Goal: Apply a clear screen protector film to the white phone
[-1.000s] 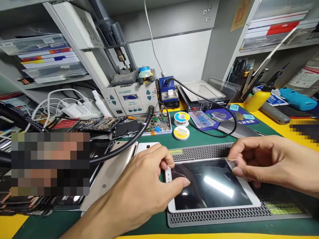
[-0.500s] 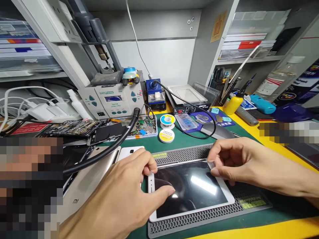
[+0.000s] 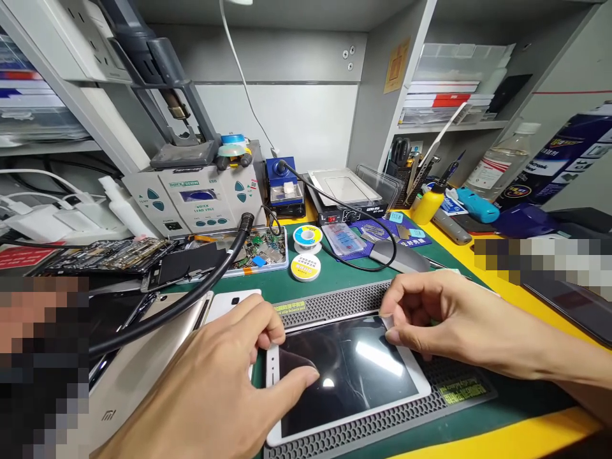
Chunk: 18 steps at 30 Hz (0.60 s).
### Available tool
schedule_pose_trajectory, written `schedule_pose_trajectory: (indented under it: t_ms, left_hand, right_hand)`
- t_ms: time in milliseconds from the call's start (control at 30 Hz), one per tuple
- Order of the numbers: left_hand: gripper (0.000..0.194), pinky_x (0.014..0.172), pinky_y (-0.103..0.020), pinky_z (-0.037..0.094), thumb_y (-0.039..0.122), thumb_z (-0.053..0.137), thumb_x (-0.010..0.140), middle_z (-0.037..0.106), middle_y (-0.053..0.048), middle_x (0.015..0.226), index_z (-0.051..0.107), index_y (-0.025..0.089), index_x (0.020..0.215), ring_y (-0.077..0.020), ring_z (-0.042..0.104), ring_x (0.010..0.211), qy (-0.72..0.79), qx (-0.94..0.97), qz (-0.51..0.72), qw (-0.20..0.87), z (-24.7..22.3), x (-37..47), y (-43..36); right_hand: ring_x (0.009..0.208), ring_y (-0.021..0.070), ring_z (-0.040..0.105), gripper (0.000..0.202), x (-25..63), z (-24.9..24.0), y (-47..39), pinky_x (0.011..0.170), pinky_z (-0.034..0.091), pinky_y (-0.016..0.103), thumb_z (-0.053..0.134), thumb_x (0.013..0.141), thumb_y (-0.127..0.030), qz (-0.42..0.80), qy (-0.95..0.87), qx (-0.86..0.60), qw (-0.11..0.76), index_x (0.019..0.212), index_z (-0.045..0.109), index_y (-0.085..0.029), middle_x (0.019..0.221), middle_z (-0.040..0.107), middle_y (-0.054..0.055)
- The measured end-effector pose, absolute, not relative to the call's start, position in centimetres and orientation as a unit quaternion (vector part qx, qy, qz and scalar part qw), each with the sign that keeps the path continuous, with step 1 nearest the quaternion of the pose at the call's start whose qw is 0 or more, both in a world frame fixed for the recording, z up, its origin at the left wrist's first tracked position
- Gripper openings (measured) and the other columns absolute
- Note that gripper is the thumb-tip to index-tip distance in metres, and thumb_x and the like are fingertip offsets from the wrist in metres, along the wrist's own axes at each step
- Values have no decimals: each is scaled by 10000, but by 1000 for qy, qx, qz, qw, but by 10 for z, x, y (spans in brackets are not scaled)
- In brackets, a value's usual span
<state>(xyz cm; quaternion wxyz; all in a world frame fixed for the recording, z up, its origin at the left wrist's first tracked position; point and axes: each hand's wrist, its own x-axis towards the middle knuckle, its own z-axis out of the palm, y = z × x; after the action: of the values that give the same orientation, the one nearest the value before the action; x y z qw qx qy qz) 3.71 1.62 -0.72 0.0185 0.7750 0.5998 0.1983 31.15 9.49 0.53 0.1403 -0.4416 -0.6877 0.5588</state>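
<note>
A white-framed tablet [image 3: 335, 414] lies face up on a grey honeycomb mat [image 3: 382, 428], its dark screen reflecting a lamp. At its left end, my left hand [image 3: 210, 376] braces it, curled fingers at the far corner and the thumb stretched over the screen. My right hand [image 3: 430, 315] is closed at the far right corner, thumb and forefinger pinching the corner of a thin clear film [image 3: 388, 320]. Faint creases show on the screen near that corner. How far the film is lifted I cannot tell.
Left of the tablet lie a gold phone-like device [image 3: 129, 370] and a white one [image 3: 234, 306], crossed by a black hose [image 3: 210, 287]. Behind stand a hot-air station [image 3: 201, 197], solder spool [image 3: 307, 239], round tin [image 3: 306, 268] and heating plate [image 3: 354, 197]. Bottles stand at right.
The whole view has shifted, so everything sits further left and slightly lower. Both hands keep nearly the same pose on the tablet, the right still pinching the film corner.
</note>
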Motion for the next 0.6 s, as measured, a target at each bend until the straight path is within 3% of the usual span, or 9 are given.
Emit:
schedule_pose_trajectory:
  t_ms: [367,600]
  left_hand:
    - [204,511,-251,373,384,599,864,554,34,665,553,244,723,-134,514,555,581,788,201,27,-7,36,19]
    - [174,541,-252,397,371,577,891,582,24,717,556,247,771,-144,566,609,570,797,200,20,-7,35,20]
  right_hand:
    - [548,98,472,152,309,7,94,456,331,188,738,797,-290,501,-710,-477,130,830,640,-178,625,559,-28]
    - [555,98,474,160,306,9,92,464,342,185,684,836,-336,474,-726,-480,135,819,641,-183,634,562,-23]
